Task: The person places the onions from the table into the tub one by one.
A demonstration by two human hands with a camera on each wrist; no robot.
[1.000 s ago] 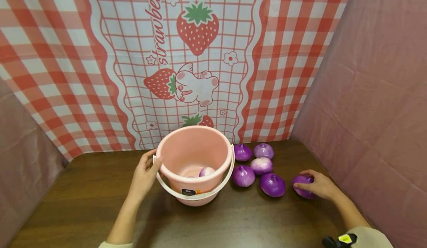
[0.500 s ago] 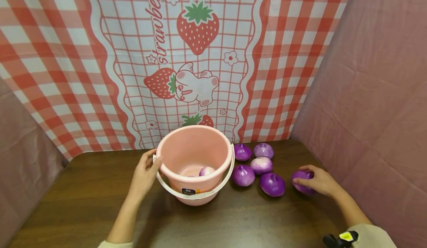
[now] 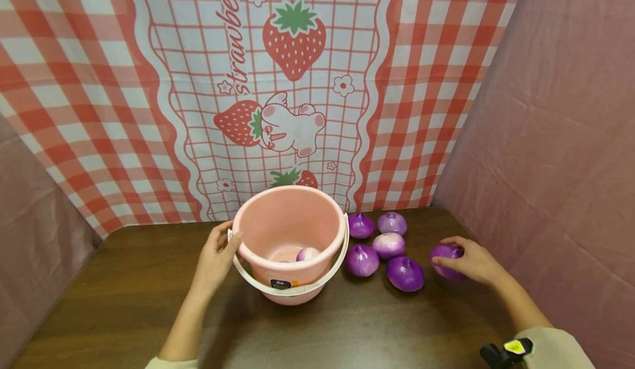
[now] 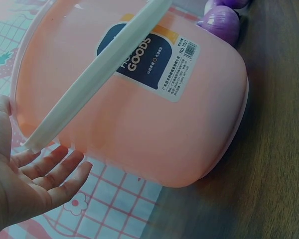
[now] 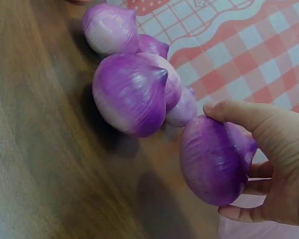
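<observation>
My right hand (image 3: 473, 261) grips a purple onion (image 5: 214, 159) at the right side of the table, thumb on one side and fingers on the other. In the right wrist view, a dark shadow lies on the wood below this onion. With the thumb at the rim and fingers outside, my left hand (image 3: 216, 253) holds the left side of a pink bucket (image 3: 292, 278). Its white handle (image 4: 97, 74) hangs down across the front, over a printed label. Inside the bucket sits a white-and-purple onion (image 3: 306, 255), partly hidden by the near wall.
Several more onions stand grouped right of the bucket, among them a dark purple onion (image 3: 405, 274) in front and a pale onion (image 3: 389, 246) in the middle. Behind the wooden table (image 3: 357, 330) hangs a strawberry-print cloth (image 3: 292, 121). A pink curtain (image 3: 555, 154) borders the right.
The right hand has moved slightly up and left in the head view, carrying the onion with it. The left hand and the bucket stay in place.
</observation>
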